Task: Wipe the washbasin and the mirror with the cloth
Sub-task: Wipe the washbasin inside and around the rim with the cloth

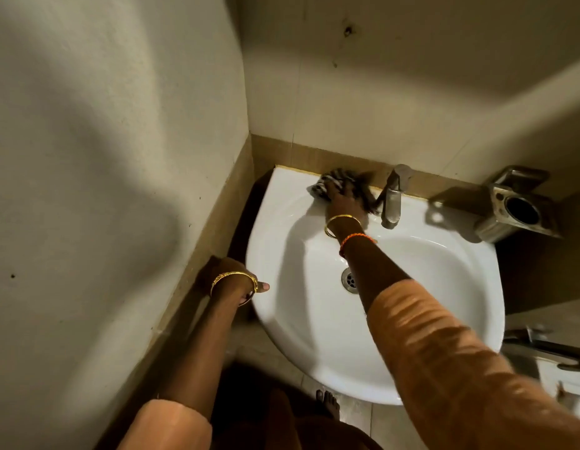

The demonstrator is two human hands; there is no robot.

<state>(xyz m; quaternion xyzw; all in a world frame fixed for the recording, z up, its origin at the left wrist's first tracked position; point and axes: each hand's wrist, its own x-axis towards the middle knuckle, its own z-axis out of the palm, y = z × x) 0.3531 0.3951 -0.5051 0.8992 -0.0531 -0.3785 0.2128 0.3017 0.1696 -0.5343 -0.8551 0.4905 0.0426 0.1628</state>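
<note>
Head view, cloth: the striped cloth [330, 184] is bunched on the washbasin [444, 287] back ledge, just left of the tap [392, 203].
Right hand [345, 204]: fingers curl over the cloth, pressing down.
Left hand [231, 275]: thumb on the rim; fingers hidden, cannot tell.
Best approach: probably firm overlapping strokes toward the tap base.

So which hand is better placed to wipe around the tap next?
Right. The right hand holds the cloth on the washbasin rim beside the tap; the left hand rests at the left edge.
</note>
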